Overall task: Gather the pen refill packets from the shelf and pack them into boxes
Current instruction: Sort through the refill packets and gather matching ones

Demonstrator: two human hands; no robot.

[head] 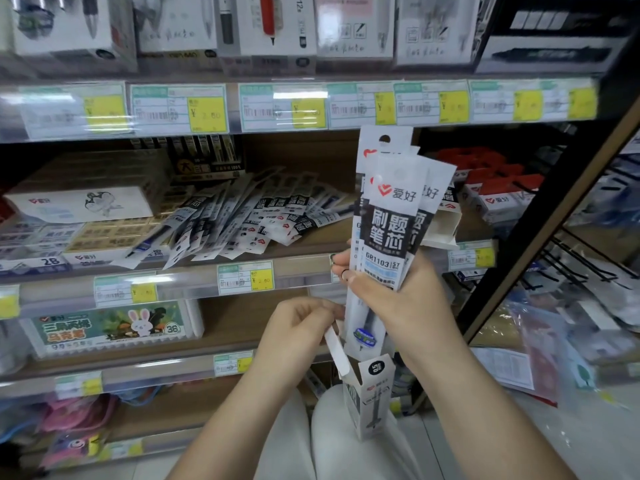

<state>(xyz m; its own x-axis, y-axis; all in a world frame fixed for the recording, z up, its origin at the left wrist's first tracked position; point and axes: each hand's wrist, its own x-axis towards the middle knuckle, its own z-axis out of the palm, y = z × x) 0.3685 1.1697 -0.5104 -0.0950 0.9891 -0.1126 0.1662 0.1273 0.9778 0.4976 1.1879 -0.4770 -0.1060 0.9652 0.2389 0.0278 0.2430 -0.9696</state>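
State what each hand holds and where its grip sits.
Right hand: bundle of refill packets, gripped at the lower half. Left hand: pinches the box's open flap.

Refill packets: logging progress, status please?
Right hand grips upright packet bundle. Left hand pinches flap of open box below. More packets loose on shelf. Nothing blocking.

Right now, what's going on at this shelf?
A person is packing pen refill packets. The right hand grips a bunch of packets upright, their lower ends just above a small open box propped between the knees. The left hand pinches the box's flap open. More loose packets lie spread on the shelf behind.
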